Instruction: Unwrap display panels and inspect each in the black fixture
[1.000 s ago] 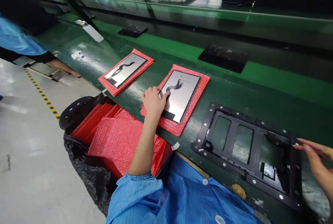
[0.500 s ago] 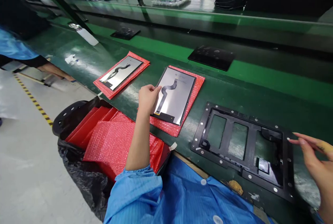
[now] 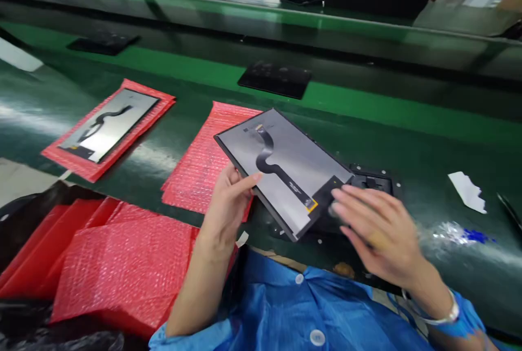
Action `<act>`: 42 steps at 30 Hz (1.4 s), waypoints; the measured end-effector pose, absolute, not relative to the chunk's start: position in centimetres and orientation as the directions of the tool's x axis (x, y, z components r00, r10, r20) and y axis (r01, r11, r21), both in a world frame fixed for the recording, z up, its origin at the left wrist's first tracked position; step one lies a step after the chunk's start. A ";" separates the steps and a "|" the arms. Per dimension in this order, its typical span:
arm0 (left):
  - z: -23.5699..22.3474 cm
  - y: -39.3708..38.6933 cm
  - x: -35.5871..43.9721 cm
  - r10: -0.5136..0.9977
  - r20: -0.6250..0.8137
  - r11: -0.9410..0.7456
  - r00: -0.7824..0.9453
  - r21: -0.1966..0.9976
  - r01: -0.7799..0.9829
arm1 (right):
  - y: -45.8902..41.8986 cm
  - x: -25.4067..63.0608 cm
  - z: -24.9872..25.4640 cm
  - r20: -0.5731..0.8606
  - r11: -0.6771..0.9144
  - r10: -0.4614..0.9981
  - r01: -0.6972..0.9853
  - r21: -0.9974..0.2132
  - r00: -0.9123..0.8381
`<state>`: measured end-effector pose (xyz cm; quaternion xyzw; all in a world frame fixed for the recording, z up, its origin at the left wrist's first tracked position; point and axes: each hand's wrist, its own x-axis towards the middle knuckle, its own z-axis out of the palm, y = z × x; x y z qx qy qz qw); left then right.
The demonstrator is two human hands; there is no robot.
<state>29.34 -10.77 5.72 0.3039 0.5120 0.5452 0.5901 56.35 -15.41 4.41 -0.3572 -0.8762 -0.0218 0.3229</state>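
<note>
Display panel [image 3: 285, 169] held in both our hands above the green workbench [image 3: 408, 139].

Our left hand [image 3: 226, 201] grips the panel's near-left edge, thumb on top and fingers curled beneath, holding it tilted with its black flex cable [image 3: 277, 169] facing up. Our right hand [image 3: 373, 229], motion-blurred, rests its spread fingers on the panel's right corner; we cannot tell whether it clasps the edge. We see the black frame [image 3: 373, 182] peeking out just behind that corner. An empty red bubble sheet [image 3: 204, 161] lies beside the panel, and further left a second panel [image 3: 108, 123] rests on another red sheet.
</note>
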 end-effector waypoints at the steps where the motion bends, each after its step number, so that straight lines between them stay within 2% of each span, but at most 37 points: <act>1: 5.8 -11.1 30.5 0.953 -0.291 0.244 -0.090 0.906 -0.347 | -15.4 55.7 4.5 0.569 0.776 0.579 0.610 -0.163 -0.584; 4: 6.4 -12.0 32.7 0.961 -0.275 0.256 0.005 0.888 -0.383 | -15.2 55.2 4.5 0.598 0.813 0.518 0.569 -0.123 -0.611; 6: 7.0 -12.5 33.3 0.972 -0.190 0.233 0.141 0.874 -0.426 | -15.2 55.7 4.6 0.636 0.779 0.569 0.589 -0.216 -0.521; 8: 7.2 -12.7 33.3 0.960 -0.062 0.191 0.273 0.859 -0.475 | -15.0 56.3 4.8 0.731 0.664 0.651 0.621 -0.417 -0.205; 10: 6.7 -12.5 32.9 0.956 0.042 0.110 0.289 0.864 -0.491 | -14.5 57.1 4.8 0.756 0.546 0.626 0.586 -0.599 0.190; 12: 5.3 -12.1 32.2 0.973 0.082 0.020 0.215 0.900 -0.435 | -13.9 58.2 4.8 0.634 0.451 0.611 0.449 -0.771 0.474; 15: 2.3 -11.8 30.7 0.991 0.059 -0.028 0.117 0.968 -0.251 | -13.3 60.2 4.4 0.241 0.223 0.698 0.114 -0.968 0.674; 16: 1.2 -11.7 30.3 0.993 0.035 -0.016 0.110 0.985 -0.173 | -13.3 60.9 4.1 0.134 0.153 0.704 0.035 -0.988 0.697; 20: -1.8 -12.0 29.3 0.980 -0.032 0.012 0.197 0.995 0.103 | -14.1 62.0 3.3 -0.079 -0.058 0.735 -0.054 -0.997 0.674; 24: -2.5 -11.9 29.4 0.955 0.014 -0.114 0.298 0.940 0.321 | -15.0 61.4 3.1 -0.228 -0.223 0.794 -0.079 -0.972 0.564; 29: -2.5 -11.7 29.7 0.932 0.045 -0.221 0.360 0.856 0.466 | -15.2 61.0 3.0 -0.287 -0.286 0.783 -0.091 -0.954 0.552; 42: -3.1 -11.8 30.0 0.923 0.094 -0.289 0.373 0.809 0.512 | -15.0 61.1 2.4 -0.291 -0.312 0.777 -0.061 -0.948 0.558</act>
